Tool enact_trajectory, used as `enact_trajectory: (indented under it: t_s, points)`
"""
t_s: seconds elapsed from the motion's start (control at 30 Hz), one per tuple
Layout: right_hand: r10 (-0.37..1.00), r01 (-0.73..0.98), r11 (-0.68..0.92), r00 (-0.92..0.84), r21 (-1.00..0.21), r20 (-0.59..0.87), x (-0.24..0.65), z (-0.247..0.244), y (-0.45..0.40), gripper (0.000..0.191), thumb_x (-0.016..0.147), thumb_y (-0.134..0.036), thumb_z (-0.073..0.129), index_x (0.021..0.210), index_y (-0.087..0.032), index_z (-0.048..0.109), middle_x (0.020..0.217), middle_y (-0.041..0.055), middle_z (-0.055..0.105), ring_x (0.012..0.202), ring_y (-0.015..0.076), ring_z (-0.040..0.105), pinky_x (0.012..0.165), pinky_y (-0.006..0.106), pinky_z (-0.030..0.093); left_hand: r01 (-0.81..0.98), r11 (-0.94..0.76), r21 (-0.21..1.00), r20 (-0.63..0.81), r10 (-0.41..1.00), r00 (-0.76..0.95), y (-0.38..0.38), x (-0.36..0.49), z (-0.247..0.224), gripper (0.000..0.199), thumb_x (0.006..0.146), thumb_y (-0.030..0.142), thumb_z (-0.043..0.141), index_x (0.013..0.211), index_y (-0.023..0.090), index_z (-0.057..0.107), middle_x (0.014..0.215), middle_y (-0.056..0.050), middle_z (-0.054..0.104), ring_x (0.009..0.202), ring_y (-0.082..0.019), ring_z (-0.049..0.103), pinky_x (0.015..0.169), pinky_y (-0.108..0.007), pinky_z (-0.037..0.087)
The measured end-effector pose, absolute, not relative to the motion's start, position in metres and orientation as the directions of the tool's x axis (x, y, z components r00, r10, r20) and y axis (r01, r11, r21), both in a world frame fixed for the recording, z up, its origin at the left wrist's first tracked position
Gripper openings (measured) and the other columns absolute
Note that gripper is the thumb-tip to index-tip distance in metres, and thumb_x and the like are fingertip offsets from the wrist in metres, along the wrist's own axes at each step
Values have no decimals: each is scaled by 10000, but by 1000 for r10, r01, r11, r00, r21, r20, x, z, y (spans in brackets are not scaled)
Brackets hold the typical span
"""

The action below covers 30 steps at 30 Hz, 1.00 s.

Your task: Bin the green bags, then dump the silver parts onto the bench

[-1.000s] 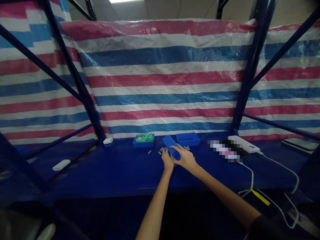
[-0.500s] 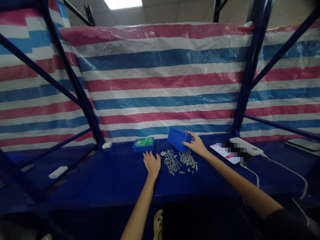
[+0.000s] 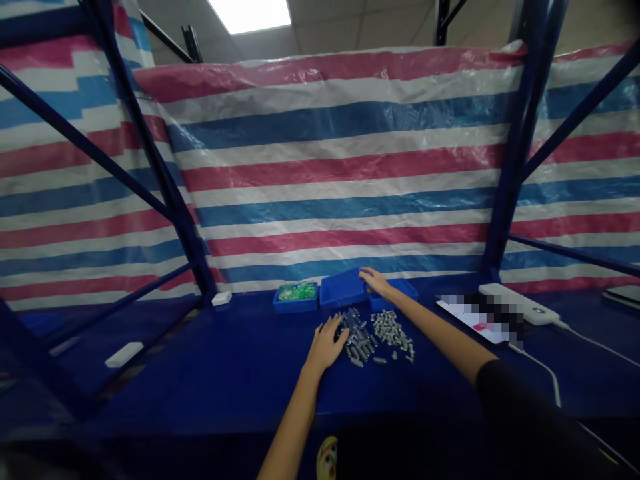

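Observation:
My right hand (image 3: 376,281) grips the right edge of a shallow blue plastic box (image 3: 343,288), tilted at the back of the blue shelf. A second blue box (image 3: 404,289) lies partly behind my right forearm. At the left edge of a pile of dark metal cylindrical pieces (image 3: 361,340) rests my left hand (image 3: 327,341), its fingers spread over the nearest pieces. Beside that pile, to the right, lies a heap of small silvery metal screw-like parts (image 3: 391,328). A blue box of green packets (image 3: 297,293) stands left of the tilted box.
On the right lie a phone (image 3: 473,320) and a white power bank (image 3: 520,304) with white cables. Small white blocks sit at left, one (image 3: 222,299) by the post. Blue metal posts (image 3: 175,193) and a striped plastic sheet (image 3: 340,160) enclose the shelf (image 3: 225,373).
The box in my right hand has moved left, beside the box of green packets, and another blue box now shows to its right. My left hand has moved right onto the cylinder pile.

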State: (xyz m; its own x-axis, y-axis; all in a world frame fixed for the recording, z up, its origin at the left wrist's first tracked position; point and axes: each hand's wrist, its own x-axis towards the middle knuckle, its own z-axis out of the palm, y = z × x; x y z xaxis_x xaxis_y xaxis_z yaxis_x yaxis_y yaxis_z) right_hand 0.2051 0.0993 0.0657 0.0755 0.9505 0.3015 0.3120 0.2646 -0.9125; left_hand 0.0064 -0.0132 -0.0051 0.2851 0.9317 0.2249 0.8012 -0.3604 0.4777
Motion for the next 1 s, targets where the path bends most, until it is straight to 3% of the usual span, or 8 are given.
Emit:
enact_trajectory:
  t_s: [0.07, 0.17, 0.27, 0.37, 0.47, 0.73, 0.93, 1.0]
  points:
    - [940, 383, 306, 25, -872, 341, 201, 63, 104, 411, 698, -212, 588, 1106, -157, 602, 1056, 104, 654, 1009, 236, 594, 891, 408, 456, 786, -381, 487, 236, 924, 301, -14, 6, -3, 513, 874, 504, 326, 1317, 262, 422, 1400, -11, 410, 1340, -193, 277, 1092, -389, 214]
    - [902, 493, 408, -85, -769, 424, 194, 60, 101, 519, 637, -221, 674, 1147, -180, 586, 1269, 115, 543, 1237, 274, 425, 1067, 479, 223, 774, -381, 505, 241, 924, 297, -13, 6, -3, 492, 873, 497, 338, 1301, 277, 441, 1378, -3, 443, 1332, -204, 293, 1081, -403, 222]
    - [772, 665, 623, -438, -413, 459, 182, 53, 90, 493, 650, -337, 703, 1118, -217, 606, 1191, 91, 610, 1166, 275, 500, 1082, 510, 106, 779, -372, 505, 239, 927, 288, -12, 6, -5, 494, 870, 506, 342, 1290, 270, 452, 1374, -15, 448, 1328, -213, 298, 1076, -424, 216]
    - [709, 725, 677, -598, -123, 375, 171, 48, 82, 405, 691, -258, 686, 1090, -246, 623, 1060, 61, 681, 1009, 239, 606, 1064, 449, 167, 783, -376, 496, 244, 925, 291, -12, 6, -5, 468, 865, 501, 361, 1260, 280, 479, 1367, -13, 458, 1321, -218, 309, 1067, -438, 222]
    - [751, 782, 613, -532, -114, 391, 166, 46, 85, 336, 748, -140, 605, 1060, -260, 637, 1044, 42, 689, 993, 217, 614, 997, 400, 266, 778, -379, 502, 264, 923, 279, -11, 6, -5, 423, 863, 468, 391, 1229, 290, 505, 1336, -2, 494, 1306, -211, 334, 1055, -430, 239]
    - [785, 799, 569, -458, -193, 416, 166, 34, 90, 311, 824, -137, 499, 1077, -252, 638, 1103, 30, 667, 1048, 201, 590, 898, 344, 374, 766, -380, 518, 292, 921, 259, -10, 6, -5, 369, 851, 423, 436, 1182, 300, 544, 1293, 6, 536, 1280, -215, 369, 1032, -433, 266]
    - [755, 763, 612, -487, -207, 439, 202, 49, 82, 505, 756, -333, 628, 1241, -250, 519, 1260, 65, 563, 1165, 232, 502, 946, 384, 348, 773, -406, 486, 354, 901, 251, -14, 6, -1, 328, 846, 378, 451, 1126, 266, 579, 1282, -17, 544, 1275, -215, 376, 1028, -430, 275]
    - [794, 796, 572, -477, -198, 376, 232, 53, 78, 547, 682, -384, 690, 1195, -247, 560, 1224, 74, 590, 1147, 262, 513, 935, 398, 352, 780, -413, 471, 381, 892, 242, -15, 7, 1, 321, 845, 355, 455, 1124, 253, 577, 1301, -29, 526, 1280, -215, 370, 1030, -433, 275]
